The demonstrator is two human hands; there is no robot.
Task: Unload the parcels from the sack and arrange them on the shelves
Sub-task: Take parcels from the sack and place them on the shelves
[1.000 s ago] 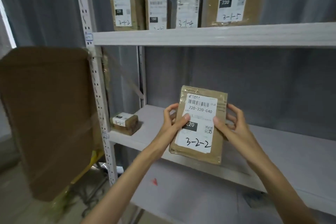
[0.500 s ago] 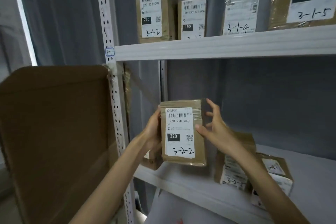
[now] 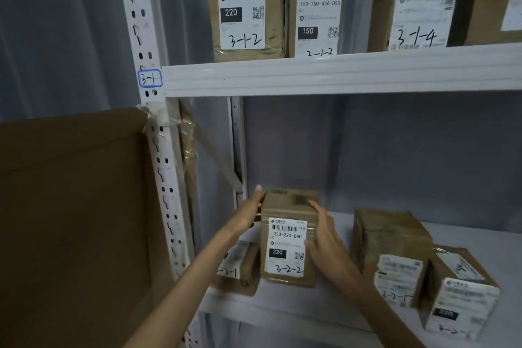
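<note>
The brown parcel marked 3-2-2 [image 3: 285, 248] stands upright on the white middle shelf [image 3: 296, 308], label facing me. My left hand [image 3: 248, 215] lies flat against its left side with fingers stretched toward the back. My right hand [image 3: 324, 240] holds its right side, thumb on the label's edge. Just left of it lies a small parcel marked 3-2-1 [image 3: 240, 268], partly behind my left forearm. The sack is out of view.
Two more parcels [image 3: 392, 248] [image 3: 460, 291] sit to the right on the same shelf. The upper shelf [image 3: 339, 73] carries parcels 3-1-2 [image 3: 243, 3], 3-1-3 [image 3: 316, 14] and 3-1-4 [image 3: 418, 0]. A large cardboard sheet [image 3: 73, 220] is taped to the perforated upright [image 3: 152, 121] at the left.
The 3-2-2 parcel went from held in the air in front of the shelf to standing on the middle shelf beside 3-2-1. I have moved closer, and both hands followed it inward.
</note>
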